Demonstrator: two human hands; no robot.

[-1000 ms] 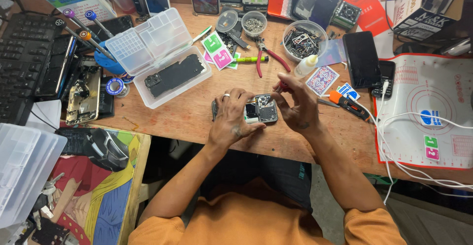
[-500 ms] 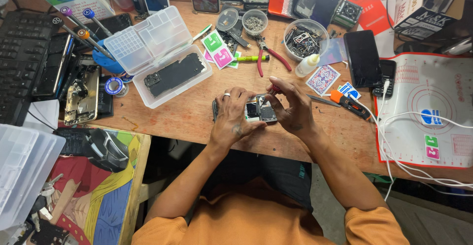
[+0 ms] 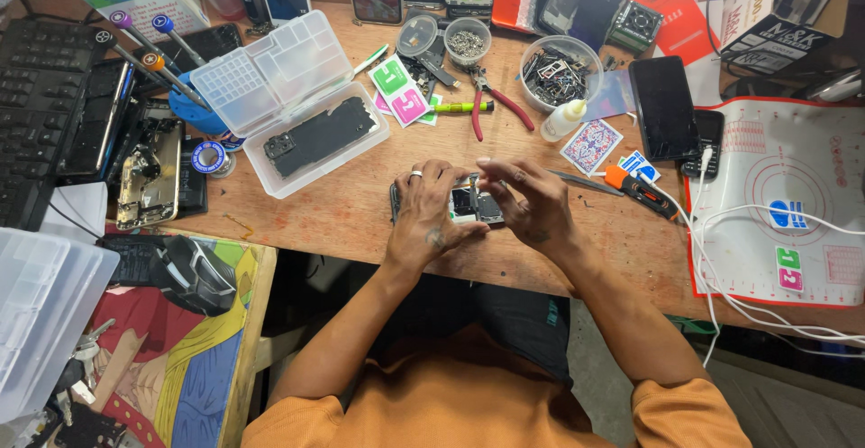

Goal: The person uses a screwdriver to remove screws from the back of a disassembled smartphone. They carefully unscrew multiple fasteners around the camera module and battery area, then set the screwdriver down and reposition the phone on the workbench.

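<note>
An opened phone with its insides showing lies near the front edge of the wooden desk. My left hand, a ring on one finger, grips the phone's left side and covers much of it. My right hand hovers over the phone's right side with fingers curled and the forefinger stretched left. It seems to pinch a thin metal tool that points down into the phone. A flat metal blade lies on the desk just right of my right hand.
A clear plastic box holding a dark phone part stands at the left, lid open. Red-handled pliers, a parts bowl, a glue bottle and a black phone lie behind. A white mat and cable lie at the right.
My right hand has lowered slightly and its fingers have closed in over the phone. My left hand and the phone stay in place.
</note>
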